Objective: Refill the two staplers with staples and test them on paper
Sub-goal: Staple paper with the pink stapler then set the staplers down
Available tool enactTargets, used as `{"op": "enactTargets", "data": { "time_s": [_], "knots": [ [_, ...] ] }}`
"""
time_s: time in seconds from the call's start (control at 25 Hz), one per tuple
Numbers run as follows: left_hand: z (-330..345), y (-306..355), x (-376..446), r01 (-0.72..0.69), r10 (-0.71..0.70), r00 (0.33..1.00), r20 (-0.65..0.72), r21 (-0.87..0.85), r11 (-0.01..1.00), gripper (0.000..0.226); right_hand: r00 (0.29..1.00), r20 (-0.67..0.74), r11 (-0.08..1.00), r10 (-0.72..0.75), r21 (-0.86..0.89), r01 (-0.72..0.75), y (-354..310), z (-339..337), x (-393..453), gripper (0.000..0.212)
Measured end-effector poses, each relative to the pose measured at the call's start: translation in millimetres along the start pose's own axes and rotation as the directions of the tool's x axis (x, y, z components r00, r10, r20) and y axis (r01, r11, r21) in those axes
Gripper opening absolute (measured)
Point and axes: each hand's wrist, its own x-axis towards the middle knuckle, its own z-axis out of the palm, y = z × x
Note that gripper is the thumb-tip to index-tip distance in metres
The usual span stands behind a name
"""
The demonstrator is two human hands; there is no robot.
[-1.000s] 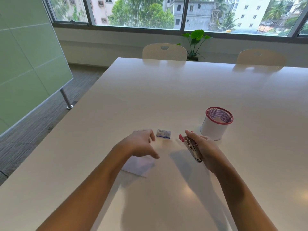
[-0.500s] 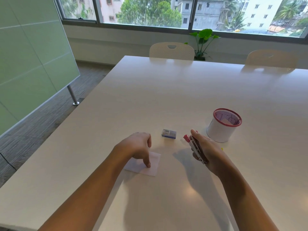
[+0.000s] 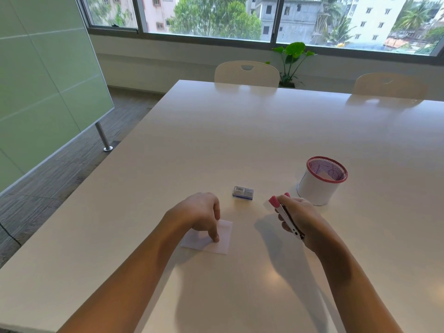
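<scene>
Right hand point(image 3: 299, 218) clamped on pink stapler point(image 3: 286, 216), held off the worktop point(image 3: 240, 128) just right of the paper point(image 3: 216, 239). Left hand point(image 3: 200, 213) open, one fingertip pinning the paper. Paper looks thin and floppy; probably best pinched at an edge. Staple box point(image 3: 243, 193) just beyond paper.

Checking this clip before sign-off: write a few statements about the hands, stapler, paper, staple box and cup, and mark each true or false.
1. The right hand grips the pink stapler. True.
2. The left hand lifts the paper off the table. False: the paper lies flat, with a fingertip on it.
3. The staple box sits inside the mesh cup. False: it lies on the table, left of the cup.
4. The cup stands upright. True.
5. The stapler is clamped on the paper. False: they are apart.
</scene>
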Motion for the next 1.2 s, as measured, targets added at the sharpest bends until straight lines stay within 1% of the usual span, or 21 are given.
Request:
{"op": "enactTargets", "data": {
  "time_s": [0.08,0.2,0.36,0.52,0.6,0.68,0.76,0.92,1.04,1.12,1.2],
  "knots": [
    [0,0,0,-0.004,0.003,1.000,-0.030,-0.011,1.000,0.048,0.999,-0.011,0.999,-0.040,-0.019,0.040,0,-1,-1,0.026],
    [3,2,2,-0.006,0.005,1.000,-0.019,-0.063,0.998,0.044,0.997,-0.001,0.997,-0.078,-0.012,0.078,-1,-1,-5,0.015],
    [5,3,2,-0.026,0.023,0.999,-0.038,-0.082,0.996,0.044,0.998,0.005,0.998,-0.056,0.027,0.056,-3,-3,-9,0.012],
    [6,5,0,-0.054,0.050,0.994,-0.097,-0.042,0.998,0.057,0.999,0.006,0.999,-0.034,0.037,0.034,-3,-7,-8,0.009],
    [6,5,0,-0.050,0.045,0.994,-0.100,-0.051,0.997,0.058,1.000,-0.003,0.998,-0.008,0.064,0.008,-2,-8,-6,0.012],
    [7,6,0,-0.028,0.020,0.995,-0.096,-0.091,0.995,0.056,1.000,-0.004,0.990,0.025,0.136,-0.024,-1,-9,-4,0.025],
    [8,7,-1,-0.005,-0.007,0.996,-0.089,-0.128,0.992,0.054,0.999,-0.003,0.978,0.052,0.201,-0.050,-1,-10,-3,0.029],
    [9,8,-3,0.023,-0.031,0.998,-0.051,-0.150,0.988,0.038,0.997,0.010,0.968,0.077,0.238,-0.077,2,-11,2,0.032],
    [8,9,-4,0.033,-0.035,0.999,-0.020,-0.119,0.992,0.031,0.998,0.069,0.974,0.014,0.226,-0.030,8,-10,1,0.033],
    [7,9,-4,0.029,-0.027,1.000,0.011,-0.125,0.992,0.027,0.996,0.087,0.967,-0.013,0.255,-0.009,8,-9,-1,0.032],
    [6,8,-3,-0.010,0.017,0.999,0.029,-0.243,0.970,0.022,0.995,0.103,0.953,-0.015,0.302,-0.017,6,-7,-5,0.031]
  ]
}}
